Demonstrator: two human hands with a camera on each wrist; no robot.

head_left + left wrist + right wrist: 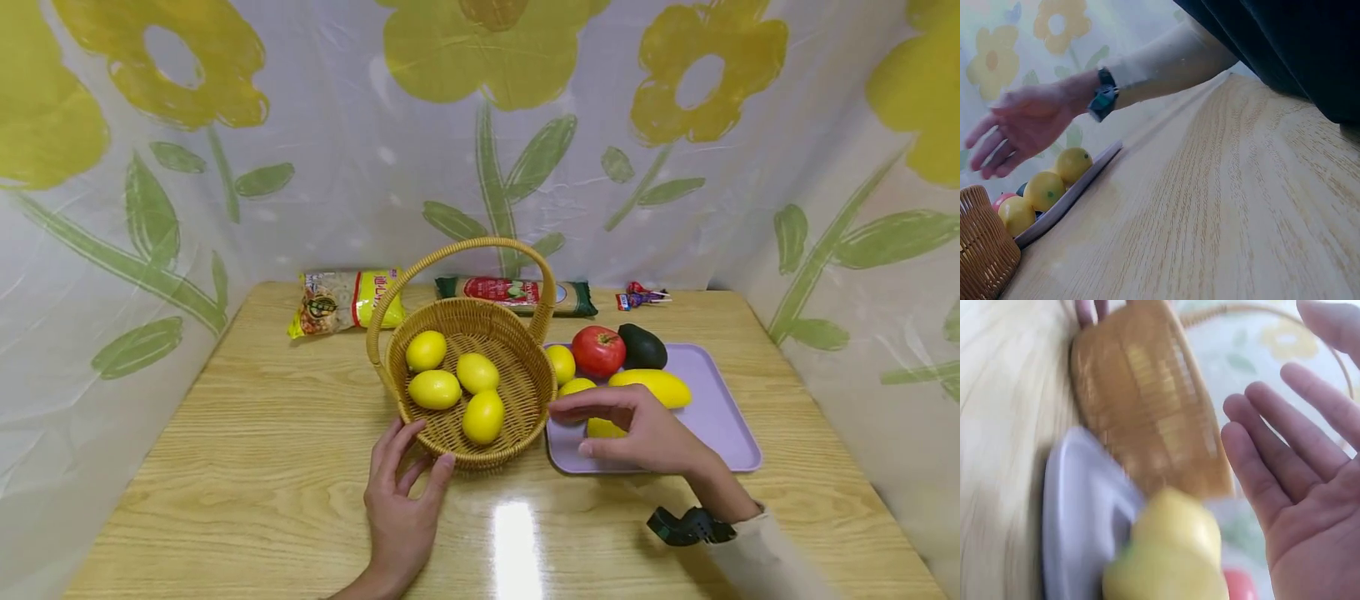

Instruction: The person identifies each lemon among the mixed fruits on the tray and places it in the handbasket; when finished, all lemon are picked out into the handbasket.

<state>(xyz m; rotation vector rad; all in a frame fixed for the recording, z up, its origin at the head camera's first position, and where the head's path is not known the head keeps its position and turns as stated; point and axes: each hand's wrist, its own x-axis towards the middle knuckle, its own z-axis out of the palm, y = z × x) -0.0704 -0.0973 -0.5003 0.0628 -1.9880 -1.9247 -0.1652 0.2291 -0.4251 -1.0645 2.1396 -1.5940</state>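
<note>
Head view shows a wooden desk before a floral curtain. On it stands a wicker basket with four lemons already inside; just right of it lies a lilac tray bearing a tomato, an avocado, a mango-like yellow fruit and about three more lemons (partly hidden). The left hand touches the basket's near rim, fingers relaxed, steadying it. The right hand hovers over a tray lemon, grip released, holding nothing. Judged from this, moving lemons into the basket looks over halfway done.
</note>
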